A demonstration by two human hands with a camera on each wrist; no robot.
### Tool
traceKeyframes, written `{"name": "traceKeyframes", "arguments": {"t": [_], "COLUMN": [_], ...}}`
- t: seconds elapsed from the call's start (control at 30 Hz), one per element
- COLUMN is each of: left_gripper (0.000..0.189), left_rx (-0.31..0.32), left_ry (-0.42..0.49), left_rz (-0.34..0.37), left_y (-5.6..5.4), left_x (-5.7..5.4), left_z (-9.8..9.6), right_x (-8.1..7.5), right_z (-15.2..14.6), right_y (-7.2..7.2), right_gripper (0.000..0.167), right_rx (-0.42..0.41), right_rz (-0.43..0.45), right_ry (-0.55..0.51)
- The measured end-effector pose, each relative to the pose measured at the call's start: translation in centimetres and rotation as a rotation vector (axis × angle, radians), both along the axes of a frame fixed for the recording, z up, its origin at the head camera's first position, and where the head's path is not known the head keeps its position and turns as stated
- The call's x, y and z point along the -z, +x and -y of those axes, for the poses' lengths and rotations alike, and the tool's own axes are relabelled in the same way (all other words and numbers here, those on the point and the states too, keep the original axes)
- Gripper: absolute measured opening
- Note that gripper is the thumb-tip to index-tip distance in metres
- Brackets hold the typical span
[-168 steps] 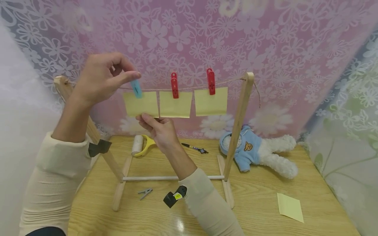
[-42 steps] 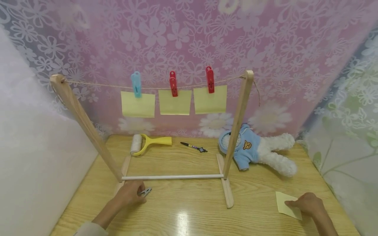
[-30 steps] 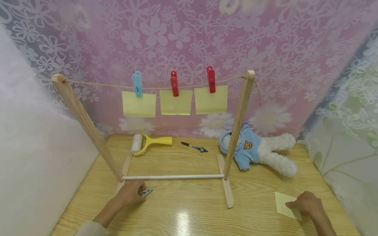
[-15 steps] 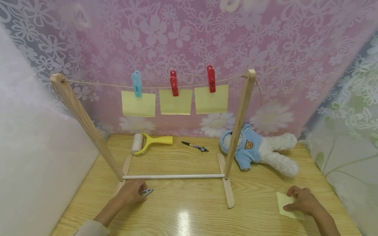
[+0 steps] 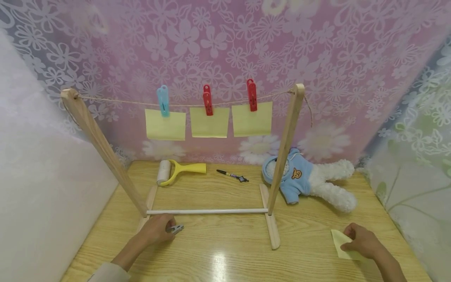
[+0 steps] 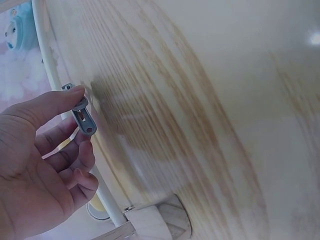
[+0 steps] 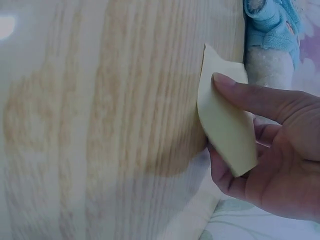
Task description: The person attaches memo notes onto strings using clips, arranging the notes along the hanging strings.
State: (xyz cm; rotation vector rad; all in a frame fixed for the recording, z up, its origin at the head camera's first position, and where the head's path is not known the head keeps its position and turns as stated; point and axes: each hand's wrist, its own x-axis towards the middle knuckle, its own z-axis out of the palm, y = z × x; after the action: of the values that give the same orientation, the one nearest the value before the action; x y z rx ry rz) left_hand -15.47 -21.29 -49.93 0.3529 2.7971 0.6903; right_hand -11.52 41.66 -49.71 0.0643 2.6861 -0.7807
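Note:
My left hand (image 5: pixel 156 230) pinches a grey clothespin (image 6: pixel 83 116) between thumb and fingers, low over the table by the stand's left foot. Off to the right, my right hand (image 5: pixel 363 241) grips a yellow sticky note (image 7: pixel 227 115), thumb on its face and fingers behind; the paper bends. On the twine of a wooden stand hang three yellow notes: the left note (image 5: pixel 165 127) under a blue clothespin (image 5: pixel 163 101), the middle note (image 5: pixel 209 127) under a red clothespin (image 5: pixel 208 100), and the right note (image 5: pixel 251 123) under another red clothespin (image 5: pixel 251 95).
The stand has a left post (image 5: pixel 105 152), a right post (image 5: pixel 286 149) and a white crossbar (image 5: pixel 208 211). Behind it on the table (image 5: pixel 197 258) lie a yellow-handled lint roller (image 5: pixel 183 169) and a pen (image 5: pixel 231 175). A plush toy in a blue hoodie (image 5: pixel 299 176) lies beside the right post.
Both hands have left the blue-clipped note on the line. The left took hold of the grey clothespin; the right reached the loose note, and its fingers have now gone under it, lifting its edge.

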Motion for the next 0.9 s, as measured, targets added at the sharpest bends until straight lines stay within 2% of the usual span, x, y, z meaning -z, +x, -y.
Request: {"name": "traceKeyframes", "arguments": {"t": [0.17, 0.3, 0.47, 0.6, 0.7, 0.9], "left_gripper": [0.026, 0.025, 0.017, 0.016, 0.018, 0.022], "left_rx": [0.024, 0.028, 0.011, 0.038, 0.063, 0.056], "left_ry": [0.023, 0.026, 0.066, 0.098, 0.111, 0.170], "left_rz": [-0.009, -0.002, 0.004, -0.031, -0.050, -0.090], "left_y": [0.1, 0.1, -0.1, -0.2, -0.3, -0.5], "left_x": [-0.3, -0.3, -0.7, -1.3, -1.8, -3.2], "left_z": [0.1, 0.2, 0.4, 0.7, 1.0, 1.4], "right_x": [0.3, 0.3, -0.1, -0.6, -1.1, -2.8], "right_z": [0.0, -0.1, -0.5, -0.6, -0.6, -0.2], "right_y": [0.3, 0.5, 0.7, 1.0, 1.3, 1.4], "right_gripper": [0.051, 0.042, 0.033, 0.027, 0.029, 0.039], "right_rx": [0.026, -0.032, -0.064, -0.060, -0.088, -0.143], "right_rz": [0.024, 0.003, 0.026, 0.021, -0.003, 0.032], "right_ry": [-0.022, 0.022, 0.016, -0.041, -0.116, -0.365]}}
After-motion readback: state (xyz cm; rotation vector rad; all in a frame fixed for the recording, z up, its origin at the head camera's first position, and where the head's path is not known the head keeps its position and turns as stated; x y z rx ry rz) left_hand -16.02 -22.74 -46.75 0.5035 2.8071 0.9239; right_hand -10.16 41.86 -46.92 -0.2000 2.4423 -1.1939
